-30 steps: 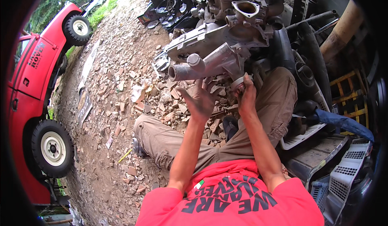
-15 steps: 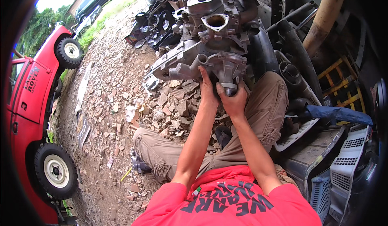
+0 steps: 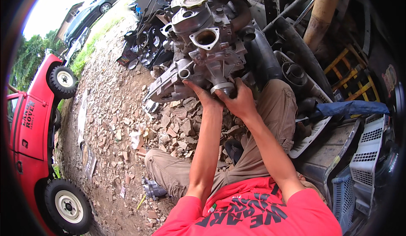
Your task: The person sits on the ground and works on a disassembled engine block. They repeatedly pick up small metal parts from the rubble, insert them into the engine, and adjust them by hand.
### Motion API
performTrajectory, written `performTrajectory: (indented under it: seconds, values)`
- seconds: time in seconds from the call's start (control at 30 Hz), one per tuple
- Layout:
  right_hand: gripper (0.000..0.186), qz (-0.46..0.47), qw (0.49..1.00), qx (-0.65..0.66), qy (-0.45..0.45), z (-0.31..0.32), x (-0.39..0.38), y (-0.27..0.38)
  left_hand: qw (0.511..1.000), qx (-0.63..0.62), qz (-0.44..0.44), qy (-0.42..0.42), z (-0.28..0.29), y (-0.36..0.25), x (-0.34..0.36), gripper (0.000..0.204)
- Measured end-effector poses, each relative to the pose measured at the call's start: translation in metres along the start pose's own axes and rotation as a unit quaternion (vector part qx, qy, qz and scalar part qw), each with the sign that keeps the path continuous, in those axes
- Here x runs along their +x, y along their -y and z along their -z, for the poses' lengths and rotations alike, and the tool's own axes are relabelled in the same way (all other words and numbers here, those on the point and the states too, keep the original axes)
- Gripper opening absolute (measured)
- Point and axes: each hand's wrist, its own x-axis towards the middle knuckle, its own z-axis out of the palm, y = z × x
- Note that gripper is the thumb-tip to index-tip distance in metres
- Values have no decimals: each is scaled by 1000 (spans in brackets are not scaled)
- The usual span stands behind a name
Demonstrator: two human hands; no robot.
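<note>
A grey metal engine (image 3: 190,18) stands in front of me, with a cap on top and a triangular-flanged round opening facing up. At its near end I hold what looks like a water pump (image 3: 219,74), a cast metal part with a round hub. My left hand (image 3: 207,96) grips its left side, thumb beside a short pipe stub (image 3: 184,73). My right hand (image 3: 240,102) closes around the right side by the hub. The fingers of both hands are partly hidden under the part. Whether the pump sits flush on the engine, I cannot tell.
Broken tile and stone (image 3: 127,122) cover the ground. Pipes (image 3: 292,50), a yellow metal rack (image 3: 355,81) and plastic crates (image 3: 363,160) crowd my right. A red vehicle (image 3: 31,126) stands at the left. Black parts (image 3: 146,46) lie beyond the engine's left side.
The pump has moved closer to the engine's round opening and tilted, with both hands still on it. The whole view has shifted, with the engine now lower and further left.
</note>
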Motion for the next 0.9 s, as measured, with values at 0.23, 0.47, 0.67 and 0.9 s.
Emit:
performTrajectory:
  seconds: [0.23, 0.47, 0.67, 0.9]
  values:
    - [33, -219, 904, 318, -186, -5, -6, -73, 999, -23, 35, -9, -4, -1, 8, 97]
    - [30, -337, 832, 429, -99, 13, 3, -47, 1000, -4, 27, 2, -6, 4, 6, 100]
    - [34, -362, 614, 701, -22, 37, 8, -59, 999, 10, 33, 1, -11, 5, 6, 103]
    - [36, -362, 623, 692, -47, 42, 9, -45, 1000, 17, 19, 10, 3, 7, 17, 102]
